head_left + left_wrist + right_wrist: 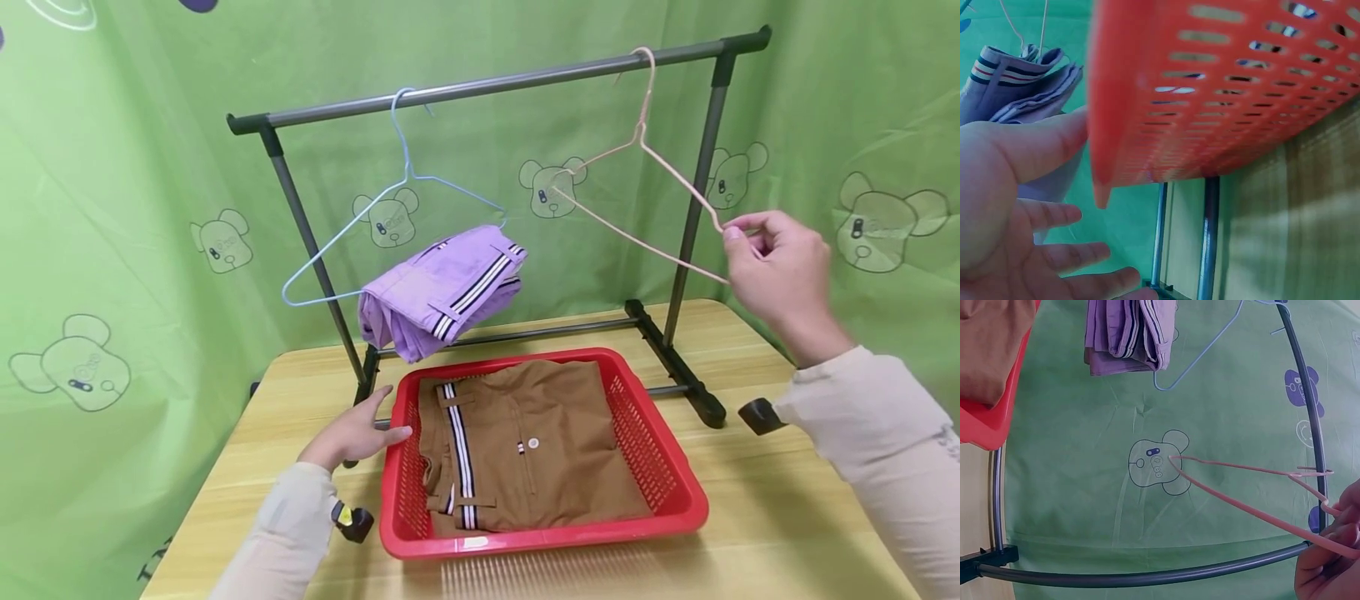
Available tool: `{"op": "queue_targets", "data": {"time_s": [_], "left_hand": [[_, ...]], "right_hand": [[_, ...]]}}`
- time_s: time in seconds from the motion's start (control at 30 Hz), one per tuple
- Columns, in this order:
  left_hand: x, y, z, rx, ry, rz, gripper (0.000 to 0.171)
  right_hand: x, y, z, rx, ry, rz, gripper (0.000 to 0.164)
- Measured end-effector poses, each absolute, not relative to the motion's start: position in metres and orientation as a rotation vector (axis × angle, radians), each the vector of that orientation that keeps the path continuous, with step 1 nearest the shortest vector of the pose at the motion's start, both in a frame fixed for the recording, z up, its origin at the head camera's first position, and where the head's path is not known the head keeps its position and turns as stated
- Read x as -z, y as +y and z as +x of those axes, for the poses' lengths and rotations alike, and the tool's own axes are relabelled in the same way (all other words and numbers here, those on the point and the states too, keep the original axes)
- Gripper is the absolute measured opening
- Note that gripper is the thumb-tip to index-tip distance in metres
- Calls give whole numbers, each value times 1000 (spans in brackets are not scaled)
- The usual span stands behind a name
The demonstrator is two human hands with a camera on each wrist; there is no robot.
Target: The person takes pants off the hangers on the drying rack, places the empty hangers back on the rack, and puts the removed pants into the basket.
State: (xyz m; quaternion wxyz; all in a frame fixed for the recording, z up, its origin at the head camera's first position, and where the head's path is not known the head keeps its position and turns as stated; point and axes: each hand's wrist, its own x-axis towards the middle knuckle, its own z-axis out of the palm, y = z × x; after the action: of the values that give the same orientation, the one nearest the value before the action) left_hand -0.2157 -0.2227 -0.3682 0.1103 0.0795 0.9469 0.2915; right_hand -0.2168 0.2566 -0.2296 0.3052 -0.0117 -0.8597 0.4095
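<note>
My right hand pinches the right corner of a pink wire hanger, whose hook sits over the rack's top bar. In the right wrist view the fingers curl round that pink hanger. Beside the left rim of a red basket, my left hand has its fingers spread; its thumb meets the rim in the left wrist view. Folded brown pants with a striped waistband lie inside the basket. Folded purple pants hang over the lower bar of a blue hanger.
The grey clothes rack stands on a wooden table behind the basket, its right black foot near the basket's right side. A green curtain with bear drawings surrounds the table.
</note>
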Motion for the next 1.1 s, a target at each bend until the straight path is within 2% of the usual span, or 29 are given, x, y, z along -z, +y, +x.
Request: {"op": "queue_targets", "data": {"time_s": [0.27, 0.57, 0.73, 0.93, 1.1], "left_hand": [[377, -225, -215, -956, 2725, 223, 82], [381, -225, -214, -1117, 2621, 198, 77], [382, -225, -214, -1145, 2605, 189, 76], [382, -226, -214, -1146, 2603, 186, 76], [381, -228, -214, -1159, 2580, 199, 77]], "right_hand": [[242, 259, -214, -1140, -2232, -31, 25], [262, 261, -211, -1297, -2069, -106, 15], [272, 261, -208, -1430, -1947, -224, 22], [287, 267, -207, -1772, -1668, -304, 22], [318, 275, -211, -2191, -1427, -157, 14]]}}
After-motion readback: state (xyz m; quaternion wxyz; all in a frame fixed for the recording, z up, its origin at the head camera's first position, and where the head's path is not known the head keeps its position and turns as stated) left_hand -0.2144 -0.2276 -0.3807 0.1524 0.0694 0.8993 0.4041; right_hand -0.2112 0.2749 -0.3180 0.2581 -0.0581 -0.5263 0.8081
